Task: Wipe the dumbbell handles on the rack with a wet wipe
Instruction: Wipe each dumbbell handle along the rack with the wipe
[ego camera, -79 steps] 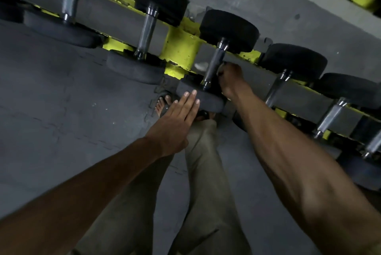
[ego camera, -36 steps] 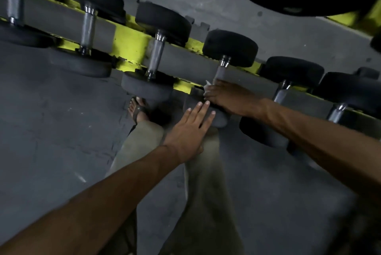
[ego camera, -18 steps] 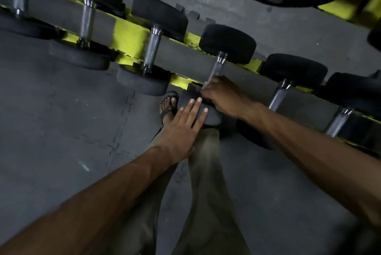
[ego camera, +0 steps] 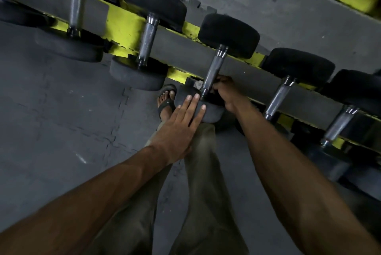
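Looking straight down at a yellow-and-grey rack [ego camera: 123, 25] with a row of black dumbbells sitting across it, chrome handles pointing toward the camera. The dumbbell [ego camera: 226, 36] in the middle is the one being worked on. The left hand [ego camera: 177, 131] lies flat on its near head, fingers [ego camera: 190, 103] straight and a little spread, pressing on the rubber — not gripping anything. The right hand [ego camera: 226, 91] is tucked in beside the lower end of the handle [ego camera: 213, 71], fingers curled round the bar right where it meets the near head. A small pale scrap of wipe [ego camera: 198, 84] peeks out on the left side of the handle, just above that head; most of it is hidden, so I can't tell how it's folded, but it looks pinched against the bar by the right hand. The next dumbbell to the left [ego camera: 147, 34] and the one to the right [ego camera: 278, 96] sit on the rack untouched, well apart from both hands. Below are khaki trousers [ego camera: 202, 172] and a foot in a dark sandal [ego camera: 166, 100] on the grey foam-tile floor [ego camera: 61, 120], just beside the near head.
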